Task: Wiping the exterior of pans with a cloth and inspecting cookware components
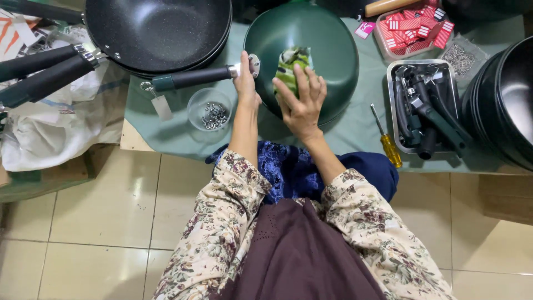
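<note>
A dark green pan (327, 50) lies on the green-covered table in front of me, its handle (191, 78) pointing left. My left hand (246, 83) grips the pan where the handle joins the rim. My right hand (301, 103) presses a green and white patterned cloth (290, 65) against the inside of the pan, fingers spread over it.
Stacked black pans (158, 30) with handles sit at the upper left. A small clear bowl of screws (210, 109) is beside the handle. A metal tray of black handles (425, 105), a yellow screwdriver (387, 140), a red-tag box (413, 28) and more black pans (505, 94) lie right.
</note>
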